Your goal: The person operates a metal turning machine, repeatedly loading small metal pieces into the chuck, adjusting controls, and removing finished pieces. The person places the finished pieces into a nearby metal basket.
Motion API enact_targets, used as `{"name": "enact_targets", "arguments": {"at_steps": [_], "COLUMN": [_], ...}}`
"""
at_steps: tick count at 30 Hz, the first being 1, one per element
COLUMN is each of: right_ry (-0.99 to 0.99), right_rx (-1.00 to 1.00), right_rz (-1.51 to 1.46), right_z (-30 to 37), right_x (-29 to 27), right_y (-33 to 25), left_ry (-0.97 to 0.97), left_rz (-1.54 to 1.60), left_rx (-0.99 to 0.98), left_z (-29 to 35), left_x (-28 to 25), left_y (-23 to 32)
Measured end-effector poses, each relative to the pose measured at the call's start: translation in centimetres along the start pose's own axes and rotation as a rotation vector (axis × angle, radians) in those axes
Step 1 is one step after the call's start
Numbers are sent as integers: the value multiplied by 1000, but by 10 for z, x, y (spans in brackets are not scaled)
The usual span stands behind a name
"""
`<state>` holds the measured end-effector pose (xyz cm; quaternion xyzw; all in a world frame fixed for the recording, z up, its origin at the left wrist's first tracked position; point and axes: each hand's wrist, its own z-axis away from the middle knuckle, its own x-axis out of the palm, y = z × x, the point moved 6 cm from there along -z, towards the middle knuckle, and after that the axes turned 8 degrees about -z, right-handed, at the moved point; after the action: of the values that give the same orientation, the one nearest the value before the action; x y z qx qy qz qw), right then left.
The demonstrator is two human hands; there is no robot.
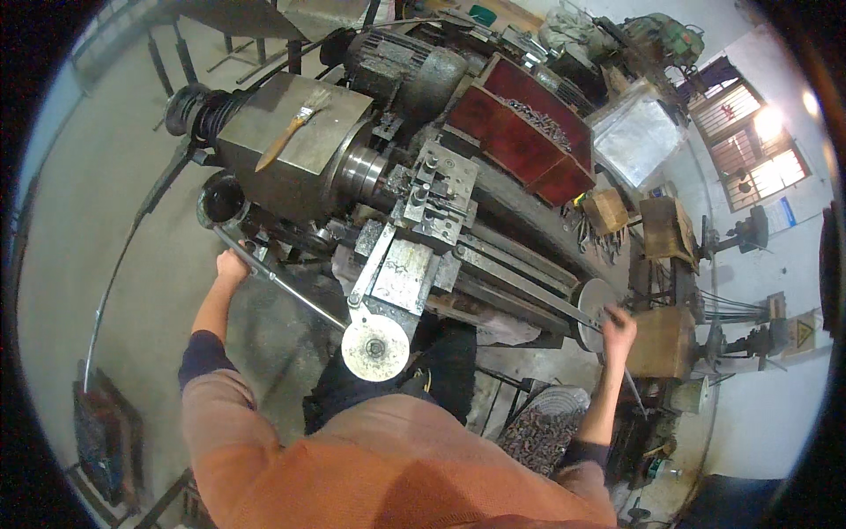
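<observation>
A small metal lathe stands before me, with its grey headstock (286, 132) at the left and a shiny spindle chuck (363, 169) facing the tool slide (436, 198). My left hand (233, 264) is closed round a long metal lever (295, 295) left of the slide. At the right, my right hand (619, 328) is closed at the end of a long flat bar (529, 286), beside a round grey disc (597, 300). Its fingers partly hide what they grip. Nearest my body is a round pale plate (375, 347) at the slide's front.
A wooden-handled brush (291, 134) lies on the headstock. Behind the lathe are a motor (397, 75) and a red bin (520, 132) of small metal parts. Hand tools (599, 236) lie at the right. A basket (542, 432) of parts stands low near my right arm.
</observation>
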<state>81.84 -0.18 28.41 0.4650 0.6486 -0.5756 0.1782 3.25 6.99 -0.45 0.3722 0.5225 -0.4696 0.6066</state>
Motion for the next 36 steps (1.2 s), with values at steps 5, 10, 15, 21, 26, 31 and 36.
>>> {"name": "enact_targets", "arguments": {"at_steps": [5, 10, 15, 21, 26, 31, 36], "right_ry": [-385, -942, -1086, -933, -1136, -1043, -755], "right_rx": [-602, -940, -650, -806, -638, -638, -778], "right_rz": [-297, -117, 525, 236, 421, 328, 16], "right_z": [-72, -63, -50, -92, -71, -70, -101], "right_x": [91, 227, 291, 315, 321, 314, 299], "right_y": [-217, -374, -412, -393, -388, -401, -398], "left_ry": [51, -136, -85, -174, -166, -172, -158], "left_rz": [239, 426, 692, 837, 876, 826, 901], "left_rx": [-38, -6, -167, -279, -222, -113, -133], "left_z": [10, 36, 97, 132, 121, 108, 117], "left_x": [13, -22, -27, -18, -24, -48, -72], "left_y": [-10, -26, -86, -116, -105, -81, -103]}}
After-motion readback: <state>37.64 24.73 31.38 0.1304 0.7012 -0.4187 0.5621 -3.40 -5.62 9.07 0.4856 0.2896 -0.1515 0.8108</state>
